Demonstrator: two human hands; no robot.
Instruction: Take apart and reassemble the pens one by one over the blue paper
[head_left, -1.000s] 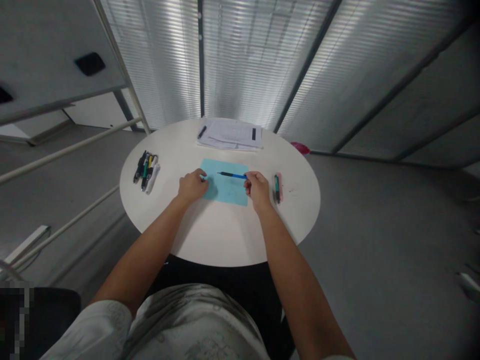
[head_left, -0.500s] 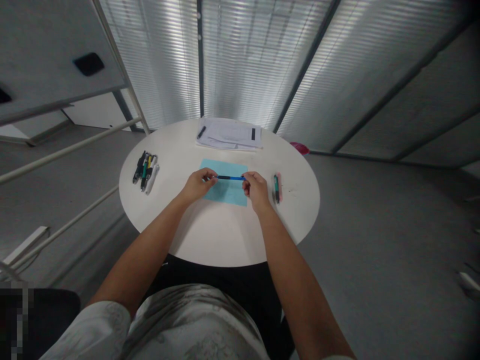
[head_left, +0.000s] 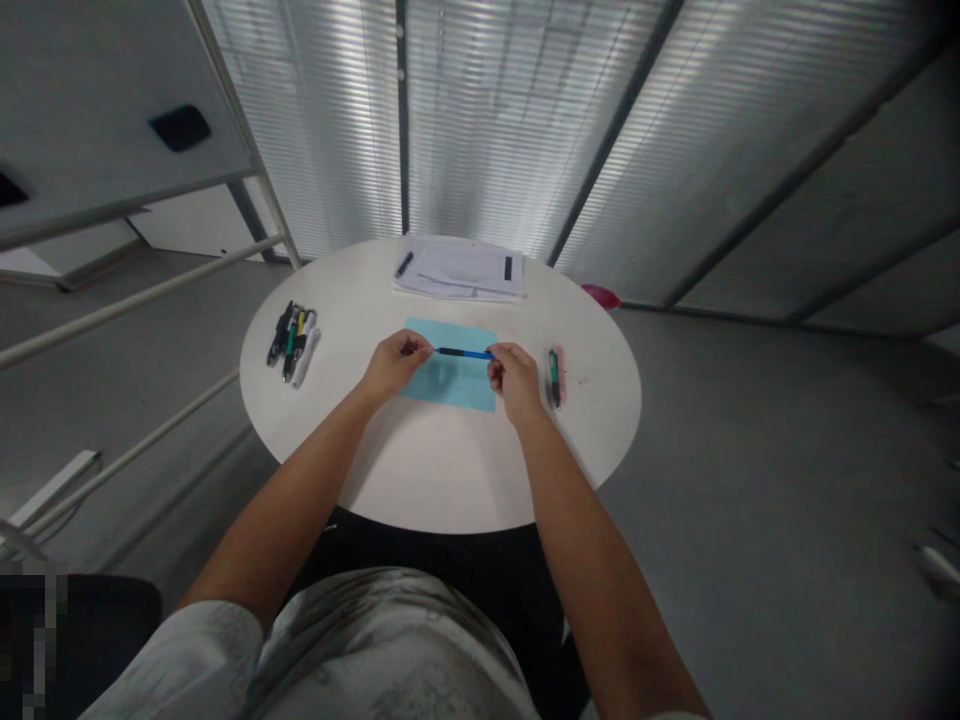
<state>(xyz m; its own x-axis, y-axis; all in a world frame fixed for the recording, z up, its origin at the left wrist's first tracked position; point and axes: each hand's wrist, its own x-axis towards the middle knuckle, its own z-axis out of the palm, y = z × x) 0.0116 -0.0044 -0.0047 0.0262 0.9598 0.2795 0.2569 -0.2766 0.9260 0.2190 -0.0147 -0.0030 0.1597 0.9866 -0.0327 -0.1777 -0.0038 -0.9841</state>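
A blue pen [head_left: 466, 353] with a black grip section is stretched sideways between my two hands, above a light-blue sheet of paper [head_left: 450, 393]. With thumb and fingertips, my left hand [head_left: 395, 364] pinches the pen's thin tip end; the very tip is hidden by the fingers. At the opposite end, my right hand [head_left: 515, 380] is closed on the blue barrel. The sheet lies on a round white table [head_left: 442, 480]. Just right of my right hand is a green-and-black pen [head_left: 554, 377] beside a pinkish strip [head_left: 562, 375].
Several pens [head_left: 294, 345] lie bunched at the table's left side. A stack of white papers [head_left: 461, 268] with a black pen [head_left: 404, 265] on it rests at the far edge. White metal rails [head_left: 150, 290] stand left of the table, and blinds [head_left: 480, 120] hang behind it.
My left hand has risen slightly, and the pen now slants a little, its tip end higher. Both hands keep their hold on it.
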